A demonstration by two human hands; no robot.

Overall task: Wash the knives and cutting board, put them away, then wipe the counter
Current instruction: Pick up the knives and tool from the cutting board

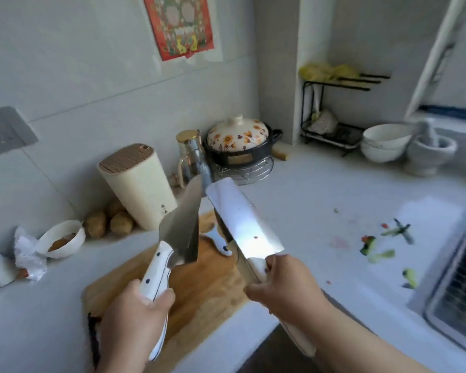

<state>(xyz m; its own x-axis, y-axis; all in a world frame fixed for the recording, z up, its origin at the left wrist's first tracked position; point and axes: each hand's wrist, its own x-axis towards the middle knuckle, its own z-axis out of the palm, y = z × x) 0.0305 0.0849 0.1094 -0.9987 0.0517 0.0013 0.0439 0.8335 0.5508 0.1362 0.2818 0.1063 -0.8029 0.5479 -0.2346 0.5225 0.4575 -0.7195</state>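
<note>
My left hand [135, 316] grips the white handle of a pointed chef's knife [182, 230], blade raised and tilted up to the right. My right hand [283, 284] holds a wide cleaver [242, 222] by its white handle, blade pointing up and left. The two blades nearly meet at their tips above the wooden cutting board [199, 286], which lies on the white counter [320, 200]. A small white-handled peeler [218, 242] rests on the board's far end. A cream knife block [140, 184] stands against the wall behind.
Vegetable scraps [382, 246] litter the counter near the sink [457, 286] at right. Potatoes [108, 222], a small bowl [61, 239] and crumpled paper sit left. A flowered pot [240, 144], an oil bottle [189, 154], a rack [334, 130], bowls [385, 142] and a mortar [428, 154] stand behind.
</note>
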